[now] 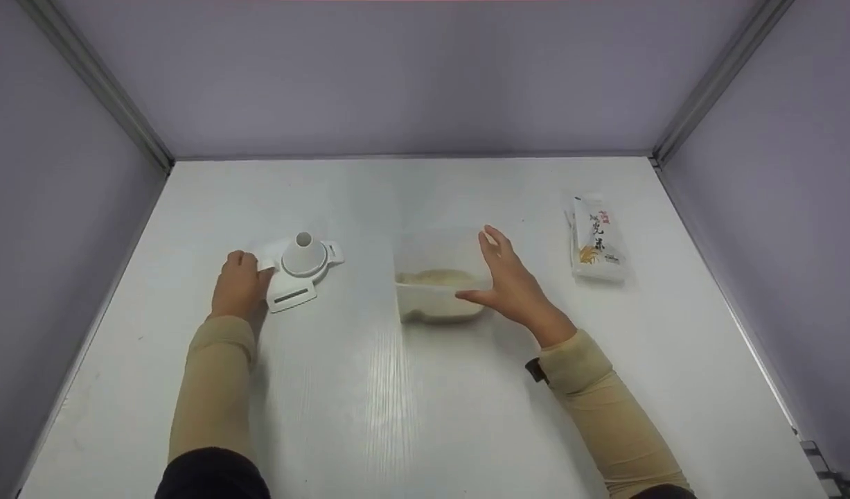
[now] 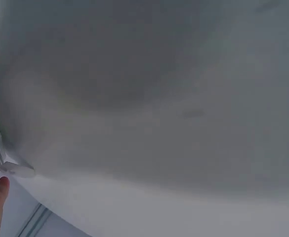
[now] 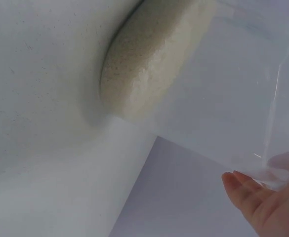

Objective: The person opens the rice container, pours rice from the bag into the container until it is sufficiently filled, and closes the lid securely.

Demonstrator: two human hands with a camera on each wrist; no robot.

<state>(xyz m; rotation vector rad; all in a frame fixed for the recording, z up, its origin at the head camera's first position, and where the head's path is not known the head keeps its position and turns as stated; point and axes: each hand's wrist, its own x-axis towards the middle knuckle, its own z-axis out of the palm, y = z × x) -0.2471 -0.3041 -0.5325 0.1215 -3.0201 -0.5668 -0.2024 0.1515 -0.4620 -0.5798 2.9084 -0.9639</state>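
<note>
A white lid with a funnel-like spout [image 1: 305, 256] and flat tabs with slots rests on the table at the left. My left hand [image 1: 239, 285] holds it at its left edge, thumb by the rim; the left wrist view catches only that hand's fingertips [image 2: 2, 187] beside white plastic. A clear plastic container [image 1: 433, 301] stands near the middle, rice [image 3: 149, 64] heaped in its bottom. My right hand [image 1: 518, 291] is spread at the container's right side, thumb across the front and fingers toward the back, close to the upper rim in the right wrist view.
A sealed packet with printed characters [image 1: 596, 239] lies on the table at the right, beyond my right hand. Grey-lilac panels [image 1: 411, 83] enclose the white table [image 1: 355, 416] at the back and both sides.
</note>
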